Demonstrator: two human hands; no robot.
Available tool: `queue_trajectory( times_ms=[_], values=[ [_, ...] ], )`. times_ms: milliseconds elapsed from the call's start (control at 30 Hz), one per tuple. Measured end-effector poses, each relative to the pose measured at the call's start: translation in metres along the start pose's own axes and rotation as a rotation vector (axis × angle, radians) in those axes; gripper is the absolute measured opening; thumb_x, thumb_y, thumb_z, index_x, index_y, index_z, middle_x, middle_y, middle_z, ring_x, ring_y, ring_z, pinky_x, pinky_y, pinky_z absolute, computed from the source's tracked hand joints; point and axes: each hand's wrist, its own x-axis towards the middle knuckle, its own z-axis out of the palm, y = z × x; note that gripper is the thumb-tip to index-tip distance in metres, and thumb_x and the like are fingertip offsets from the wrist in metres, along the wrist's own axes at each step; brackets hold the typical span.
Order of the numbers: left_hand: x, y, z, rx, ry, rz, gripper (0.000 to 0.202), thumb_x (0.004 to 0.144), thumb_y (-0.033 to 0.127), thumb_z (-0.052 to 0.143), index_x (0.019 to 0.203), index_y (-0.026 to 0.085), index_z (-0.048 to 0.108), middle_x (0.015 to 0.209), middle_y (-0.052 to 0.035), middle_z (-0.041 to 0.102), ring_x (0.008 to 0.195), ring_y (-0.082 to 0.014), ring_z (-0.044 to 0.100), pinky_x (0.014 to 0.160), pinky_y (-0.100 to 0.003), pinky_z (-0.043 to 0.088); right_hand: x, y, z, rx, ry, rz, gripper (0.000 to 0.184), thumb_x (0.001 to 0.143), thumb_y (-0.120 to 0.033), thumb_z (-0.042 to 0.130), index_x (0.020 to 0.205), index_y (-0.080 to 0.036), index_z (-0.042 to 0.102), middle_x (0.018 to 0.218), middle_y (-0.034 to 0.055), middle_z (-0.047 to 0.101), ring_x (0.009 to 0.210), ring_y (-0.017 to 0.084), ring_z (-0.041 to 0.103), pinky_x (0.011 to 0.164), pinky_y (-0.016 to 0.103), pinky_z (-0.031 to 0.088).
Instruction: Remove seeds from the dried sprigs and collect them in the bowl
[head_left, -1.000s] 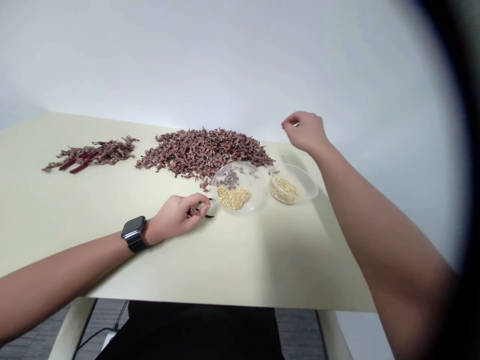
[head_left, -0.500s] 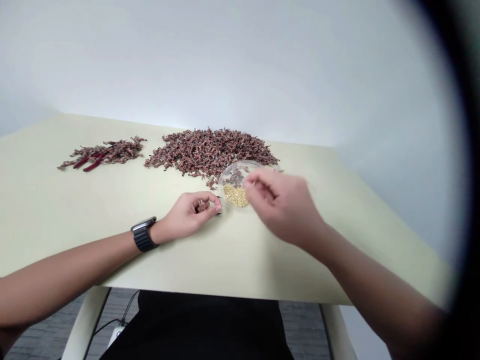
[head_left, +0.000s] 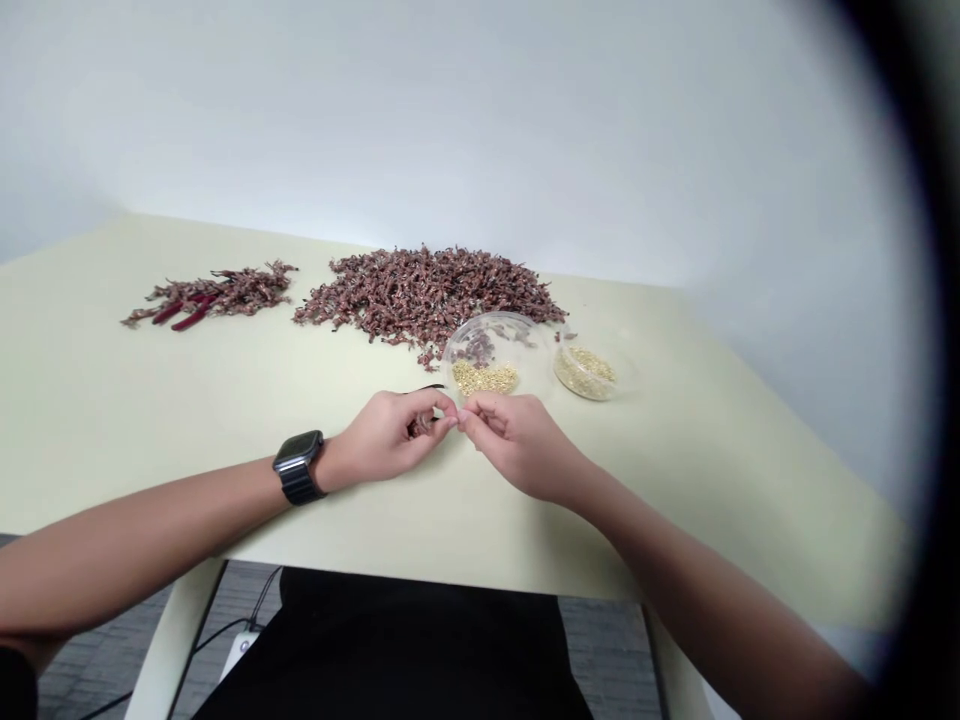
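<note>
Left hand (head_left: 397,435) curled round brown pieces (head_left: 420,426); right hand (head_left: 517,440) pinched closed, contents unclear; fingertips meet just near of the dish (head_left: 537,368).

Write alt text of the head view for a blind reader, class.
A left hand, cupping brownish pieces, and a right hand meet at pinched fingertips over a pale table. Beyond are two clear containers of gold bits, a brownish heap and, further left, a smaller pile with red handles.
</note>
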Motion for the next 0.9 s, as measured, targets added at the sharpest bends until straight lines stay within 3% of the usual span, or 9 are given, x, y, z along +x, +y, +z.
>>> queue_trajectory(
  times_ms=[200, 367, 567, 733, 900],
  values=[
    [-0.003, -0.006, -0.001, 0.106, -0.009, 0.095, 0.016, 0.099, 0.028, 0.059, 0.106, 0.017, 0.068, 0.057, 0.0074, 0.052, 0.047, -0.0055, 0.040, 0.051, -0.018, 0.032, -0.001, 0.010, 0.005, 0.189, -0.075, 0.068, 0.023, 0.101, -0.032, 0.052, 0.082, -0.021, 0.059, 0.065, -0.0046, 0.053, 0.056, 0.010, 0.041, 0.053, 0.027, 0.028],
    [-0.004, -0.007, 0.001, 0.085, -0.011, 0.063, 0.016, 0.100, 0.031, 0.060, 0.108, 0.019, 0.066, 0.058, 0.0079, 0.050, 0.049, -0.0059, 0.041, 0.054, -0.019, 0.033, 0.000, 0.017, 0.012, 0.315, -0.047, 0.078, 0.017, 0.097, -0.029, 0.056, 0.083, -0.021, 0.060, 0.066, -0.0042, 0.055, 0.057, 0.010, 0.044, 0.053, 0.026, 0.031],
    [0.002, -0.007, 0.003, -0.324, 0.025, -0.192, 0.032, 0.091, 0.040, 0.075, 0.108, 0.020, 0.056, 0.064, 0.0086, 0.038, 0.055, -0.0080, 0.034, 0.052, -0.022, 0.026, 0.001, 0.017, 0.016, 0.336, 0.130, 0.064, 0.014, 0.092, -0.025, 0.061, 0.078, -0.020, 0.061, 0.065, -0.0042, 0.051, 0.057, 0.010, 0.042, 0.052, 0.026, 0.030],
    [0.004, -0.005, 0.004, -0.796, -0.041, -0.350, 0.015, 0.102, 0.030, 0.050, 0.115, 0.023, 0.051, 0.075, 0.0055, 0.035, 0.057, -0.0086, 0.029, 0.052, -0.022, 0.027, 0.001, 0.020, 0.017, 0.334, 0.183, 0.057, 0.009, 0.090, -0.024, 0.064, 0.083, -0.019, 0.068, 0.069, -0.0015, 0.058, 0.063, 0.012, 0.051, 0.056, 0.026, 0.036],
    [0.003, -0.004, 0.009, -0.775, -0.082, -0.349, 0.024, 0.106, 0.040, 0.048, 0.123, 0.024, 0.049, 0.081, 0.0036, 0.045, 0.057, -0.0085, 0.037, 0.051, -0.021, 0.032, 0.000, 0.020, 0.019, 0.263, 0.237, -0.016, 0.011, 0.092, -0.025, 0.064, 0.083, -0.020, 0.068, 0.066, -0.0033, 0.053, 0.057, 0.010, 0.042, 0.052, 0.027, 0.031]
  ],
)
